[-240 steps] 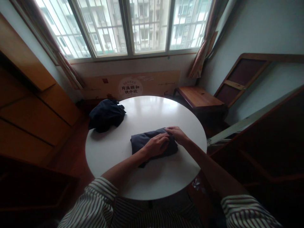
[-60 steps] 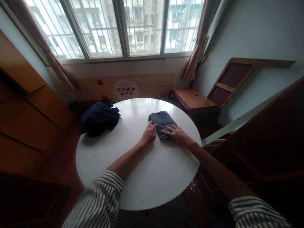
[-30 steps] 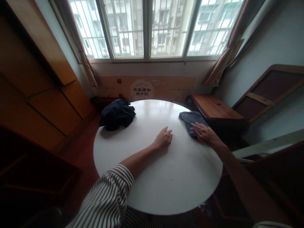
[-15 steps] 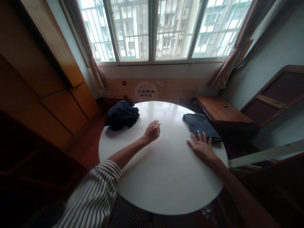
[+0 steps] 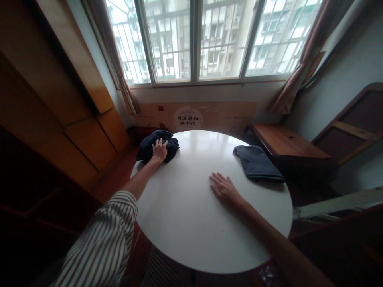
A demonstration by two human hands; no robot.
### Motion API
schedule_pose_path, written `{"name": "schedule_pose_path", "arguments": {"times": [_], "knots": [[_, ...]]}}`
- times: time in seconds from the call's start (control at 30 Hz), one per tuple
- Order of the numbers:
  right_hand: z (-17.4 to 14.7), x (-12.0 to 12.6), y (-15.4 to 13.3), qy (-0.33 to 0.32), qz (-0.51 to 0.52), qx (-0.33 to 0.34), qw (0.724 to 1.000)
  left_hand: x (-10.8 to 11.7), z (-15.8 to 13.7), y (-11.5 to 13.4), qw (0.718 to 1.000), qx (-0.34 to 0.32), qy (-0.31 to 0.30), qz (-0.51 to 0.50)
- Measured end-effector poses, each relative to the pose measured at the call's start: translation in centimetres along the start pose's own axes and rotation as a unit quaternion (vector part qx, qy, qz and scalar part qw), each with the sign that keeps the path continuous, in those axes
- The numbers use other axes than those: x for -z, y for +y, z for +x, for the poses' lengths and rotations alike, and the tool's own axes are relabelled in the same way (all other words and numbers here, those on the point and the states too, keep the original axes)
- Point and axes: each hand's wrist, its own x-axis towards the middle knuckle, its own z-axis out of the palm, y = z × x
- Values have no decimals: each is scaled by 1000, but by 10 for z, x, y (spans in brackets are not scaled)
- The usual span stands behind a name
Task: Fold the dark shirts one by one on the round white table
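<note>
At the far left of the table lies a crumpled dark navy piece of clothing (image 5: 146,145). My left hand (image 5: 160,150) rests on top of it, fingers spread over the cloth. My right hand (image 5: 223,186) is open, its fingers stretched out, palm down at the middle of the white round table (image 5: 191,223). It touches neither piece of clothing. A folded dark blue garment (image 5: 259,164), flat and neatly edged, lies near the table's right rim.
Beyond the table a long printed cardboard box (image 5: 221,113) stands below the barred window. To the right are a low wooden table (image 5: 290,141) and a leaning wooden panel (image 5: 353,123). Wooden cabinets (image 5: 89,147) line the left side.
My left hand has moved left from over the table onto the crumpled clothing. My right hand has come off the folded garment and shifted left to the table's middle.
</note>
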Motion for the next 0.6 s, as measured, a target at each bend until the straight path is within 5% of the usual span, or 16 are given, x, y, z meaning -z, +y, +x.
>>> {"name": "schedule_pose_path", "arguments": {"times": [0.6], "knots": [[-5,-2,-2,25,2,-7,1000,-14,-13,0,999,-32,-11,37]]}}
